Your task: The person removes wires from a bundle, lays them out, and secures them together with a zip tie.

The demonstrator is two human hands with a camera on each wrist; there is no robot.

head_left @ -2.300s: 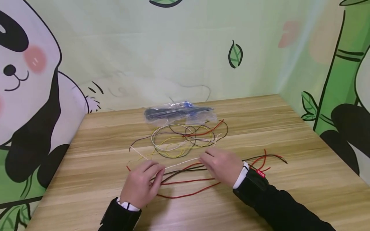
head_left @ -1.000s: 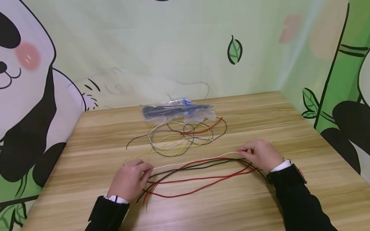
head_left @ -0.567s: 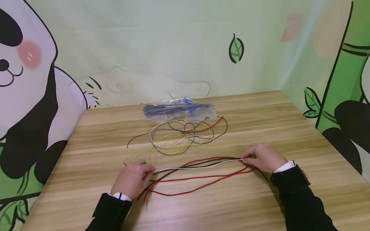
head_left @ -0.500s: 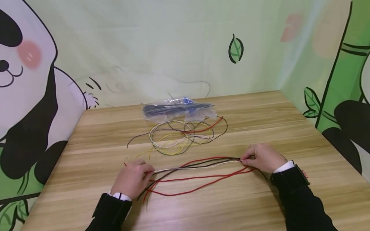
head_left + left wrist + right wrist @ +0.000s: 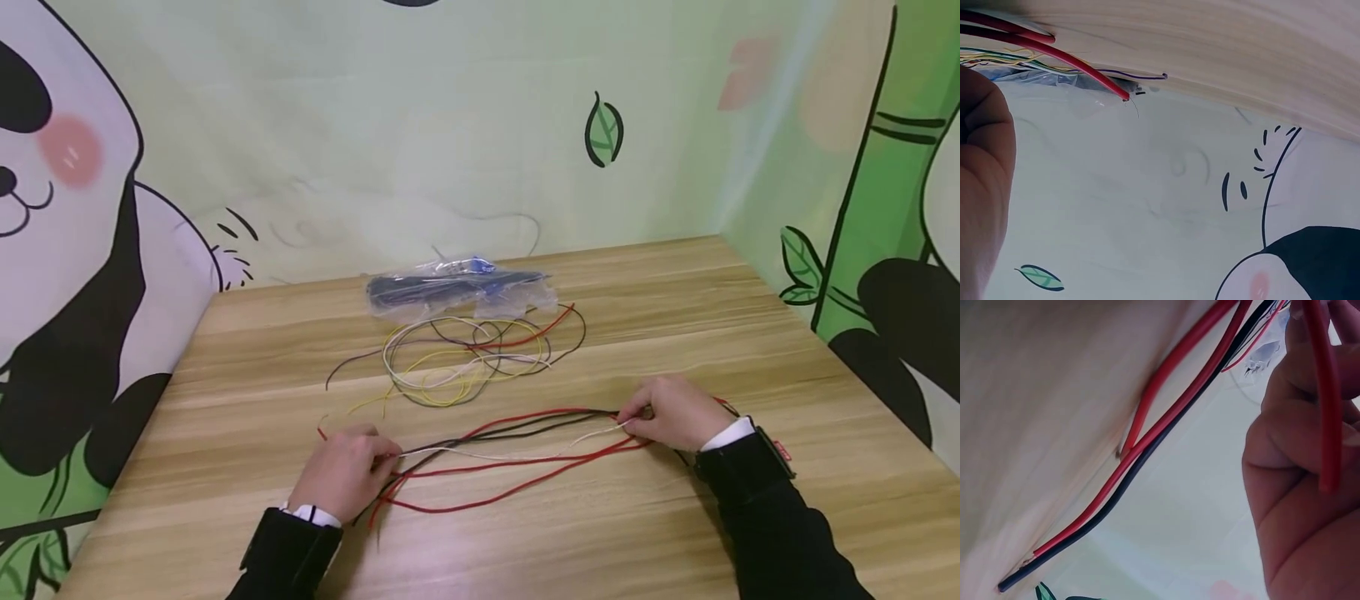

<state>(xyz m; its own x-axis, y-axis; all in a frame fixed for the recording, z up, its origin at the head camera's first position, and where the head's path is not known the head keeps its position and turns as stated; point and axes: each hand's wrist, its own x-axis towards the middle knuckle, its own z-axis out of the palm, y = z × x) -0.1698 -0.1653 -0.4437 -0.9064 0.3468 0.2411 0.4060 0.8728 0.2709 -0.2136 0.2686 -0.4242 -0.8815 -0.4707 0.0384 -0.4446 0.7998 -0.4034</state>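
A thin white wire [image 5: 487, 456] stretches, slightly slack, between the two hands in the head view. My left hand [image 5: 341, 475] pinches its left end between thumb and finger. The right hand [image 5: 678, 412] pinches the other end. Beneath and around it lie several longer red wires [image 5: 480, 507] and black wires [image 5: 517, 431], which pass under or behind both hands. In the right wrist view, a red wire [image 5: 1329, 412] runs across the fingers of the right hand [image 5: 1310, 469]; whether it is gripped I cannot tell. The left wrist view shows red wire ends [image 5: 1079, 62] past the left hand [image 5: 985, 162].
Behind the hands lies a loose coil of yellow, white, dark and red wires [image 5: 442, 405]. Farther back is a clear plastic bag [image 5: 457, 290] with dark and blue contents. A printed cloth [image 5: 450, 125] stands along the back of the wooden table [image 5: 600, 533].
The right hand has moved right, away from the left hand, drawing out the white wire. Since about half a second ago, that wire has sagged lower and toward the front, over the red wires.
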